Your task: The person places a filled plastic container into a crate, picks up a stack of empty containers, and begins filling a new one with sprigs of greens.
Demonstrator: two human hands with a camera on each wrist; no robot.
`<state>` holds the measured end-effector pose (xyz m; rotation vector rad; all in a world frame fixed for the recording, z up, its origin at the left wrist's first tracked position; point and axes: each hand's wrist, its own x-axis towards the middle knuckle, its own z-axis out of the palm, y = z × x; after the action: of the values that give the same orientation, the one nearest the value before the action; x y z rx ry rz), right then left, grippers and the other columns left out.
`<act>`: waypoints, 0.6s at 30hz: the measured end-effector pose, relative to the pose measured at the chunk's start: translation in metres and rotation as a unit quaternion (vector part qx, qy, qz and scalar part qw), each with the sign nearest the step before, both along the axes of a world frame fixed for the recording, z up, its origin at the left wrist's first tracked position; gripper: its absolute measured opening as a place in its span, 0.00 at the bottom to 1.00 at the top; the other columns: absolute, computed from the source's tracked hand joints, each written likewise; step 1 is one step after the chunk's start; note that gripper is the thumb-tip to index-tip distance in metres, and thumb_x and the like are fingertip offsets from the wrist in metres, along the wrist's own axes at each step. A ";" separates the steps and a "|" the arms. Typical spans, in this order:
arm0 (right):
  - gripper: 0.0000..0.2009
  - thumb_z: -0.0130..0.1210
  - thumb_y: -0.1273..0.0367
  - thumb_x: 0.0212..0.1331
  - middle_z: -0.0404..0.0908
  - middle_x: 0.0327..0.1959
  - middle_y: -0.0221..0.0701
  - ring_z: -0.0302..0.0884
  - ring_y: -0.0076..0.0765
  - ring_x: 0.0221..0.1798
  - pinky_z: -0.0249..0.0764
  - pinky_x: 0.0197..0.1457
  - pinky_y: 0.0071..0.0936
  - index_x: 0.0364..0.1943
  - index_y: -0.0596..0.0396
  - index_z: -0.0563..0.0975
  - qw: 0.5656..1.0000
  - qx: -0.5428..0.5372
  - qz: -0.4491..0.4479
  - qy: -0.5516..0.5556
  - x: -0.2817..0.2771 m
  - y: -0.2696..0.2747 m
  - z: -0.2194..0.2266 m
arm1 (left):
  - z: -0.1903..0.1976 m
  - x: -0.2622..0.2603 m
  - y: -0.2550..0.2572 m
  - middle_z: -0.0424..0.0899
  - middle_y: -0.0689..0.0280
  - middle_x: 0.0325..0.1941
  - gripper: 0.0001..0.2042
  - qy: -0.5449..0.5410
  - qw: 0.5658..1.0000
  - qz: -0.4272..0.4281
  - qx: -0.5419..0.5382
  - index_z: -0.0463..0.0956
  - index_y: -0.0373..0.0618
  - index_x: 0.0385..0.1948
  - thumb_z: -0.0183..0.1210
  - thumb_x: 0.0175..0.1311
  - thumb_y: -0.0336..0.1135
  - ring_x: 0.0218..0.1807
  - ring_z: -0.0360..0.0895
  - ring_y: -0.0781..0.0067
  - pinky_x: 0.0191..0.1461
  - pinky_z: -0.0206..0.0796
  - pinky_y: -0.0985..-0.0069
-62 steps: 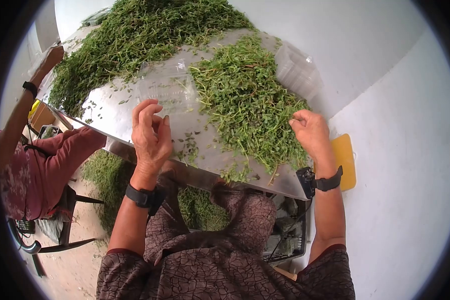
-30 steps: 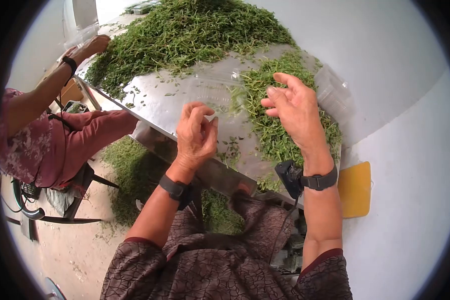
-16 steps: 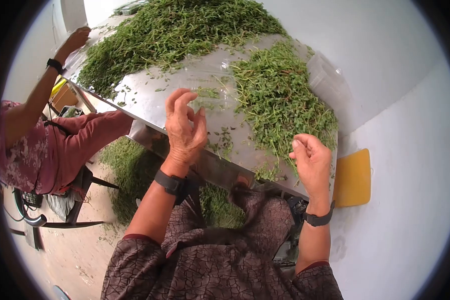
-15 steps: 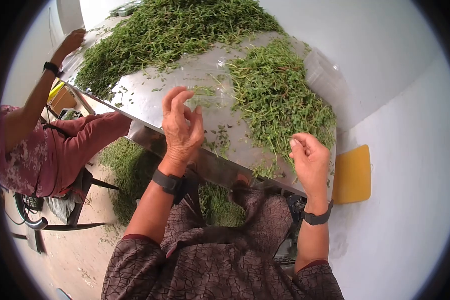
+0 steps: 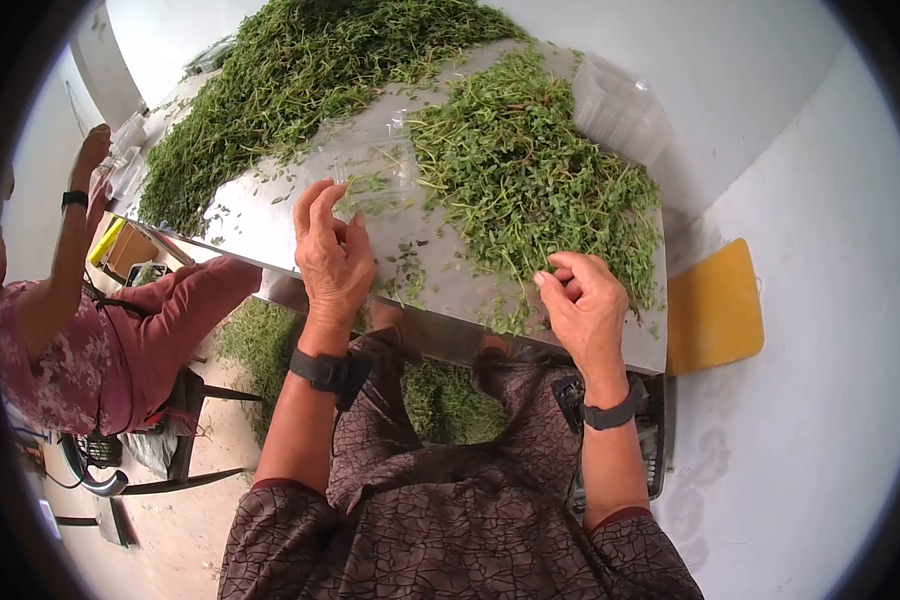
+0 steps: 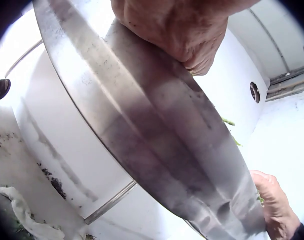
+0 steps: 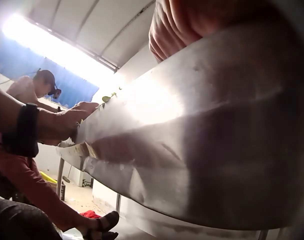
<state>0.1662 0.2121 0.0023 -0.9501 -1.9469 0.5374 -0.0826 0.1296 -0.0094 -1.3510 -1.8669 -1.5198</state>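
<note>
In the head view, a loose pile of green leafy stems (image 5: 540, 150) covers the right half of the metal table (image 5: 450, 300). My right hand (image 5: 590, 310) is at the pile's near edge, fingers bent and thumb close to the index finger; I cannot tell whether a stem is between them. My left hand (image 5: 332, 265) hovers at the table's front edge with fingers loosely bent and nothing visible in it. Just beyond its fingertips lies a clear plastic tray (image 5: 395, 140) with a few sprigs in it. Both wrist views show mostly the table's metal side, with the hands above.
A bigger heap of stems (image 5: 300, 80) fills the back left. Stacked clear trays (image 5: 620, 110) stand by the wall at right. A yellow board (image 5: 715, 310) leans beside the table. Another person (image 5: 80, 350) sits at left. More greens (image 5: 450, 405) lie below the table.
The view has swung about. My right hand reached over the clear tray and the pile about a second ago, then came back to the pile's near edge. Sprigs now lie in the tray.
</note>
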 end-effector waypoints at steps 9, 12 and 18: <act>0.05 0.60 0.72 0.41 0.66 0.18 0.32 0.71 0.40 0.25 0.67 0.25 0.37 0.19 0.56 0.74 0.971 0.182 0.009 -0.151 -0.013 -0.010 0.009 | -0.002 -0.003 0.002 0.70 0.55 0.50 0.19 0.015 1.000 0.000 -0.003 0.68 0.41 0.47 0.54 0.50 0.17 0.21 0.70 0.73 0.26 0.66 0.78; 0.05 0.58 0.74 0.41 0.66 0.17 0.32 0.70 0.39 0.23 0.66 0.23 0.35 0.18 0.57 0.73 0.959 0.208 0.005 -0.193 -0.013 -0.004 0.007 | -0.007 -0.007 0.001 0.71 0.57 0.46 0.18 0.053 0.998 0.023 -0.015 0.69 0.40 0.45 0.55 0.51 0.18 0.25 0.71 0.75 0.32 0.65 0.77; 0.03 0.56 0.78 0.42 0.74 0.18 0.34 0.71 0.38 0.18 0.66 0.20 0.29 0.21 0.56 0.76 0.984 0.149 -0.090 0.023 -0.008 0.002 0.015 | -0.007 -0.003 0.001 0.73 0.58 0.36 0.13 -0.005 0.999 0.034 0.001 0.70 0.40 0.40 0.55 0.51 0.17 0.33 0.72 0.68 0.36 0.65 0.75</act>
<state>0.1584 0.2141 0.0174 -0.9003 -1.8153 0.1561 -0.0858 0.1307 -0.0159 -1.2687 -1.8962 -1.4970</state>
